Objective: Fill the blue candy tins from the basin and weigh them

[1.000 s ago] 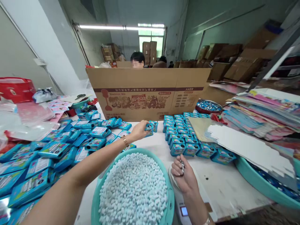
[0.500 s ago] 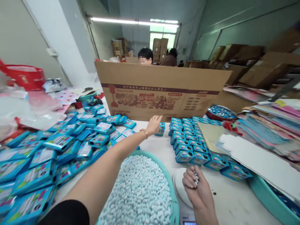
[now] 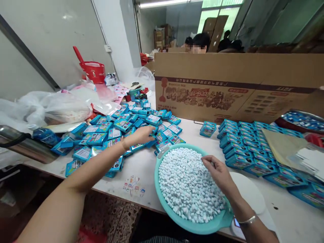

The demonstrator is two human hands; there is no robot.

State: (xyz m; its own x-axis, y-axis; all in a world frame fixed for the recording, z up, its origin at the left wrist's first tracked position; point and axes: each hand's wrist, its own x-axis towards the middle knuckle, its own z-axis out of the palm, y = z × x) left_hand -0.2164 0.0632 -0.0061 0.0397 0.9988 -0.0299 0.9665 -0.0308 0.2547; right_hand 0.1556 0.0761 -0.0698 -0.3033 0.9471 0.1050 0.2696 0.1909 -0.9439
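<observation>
blue boxes (image 3: 123, 124): dozens | turquoise basin (image 3: 194, 228): 1 | scale (image 3: 249, 190): 1 | red bucket (image 3: 94, 71): 1 | flask (image 3: 32, 147): 1

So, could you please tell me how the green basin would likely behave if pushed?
The basin is probably heavy, since pellets appear to fill it. Those loose, uncovered pellets would likely roll if jolted. Its near side seems to overhang the table, so pushing that way might tip it.

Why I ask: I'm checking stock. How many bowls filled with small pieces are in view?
2: the teal bowl by the right hand, with pale pieces, and the dark red bowl far right, holding blue pieces. Others may be hidden.
</observation>
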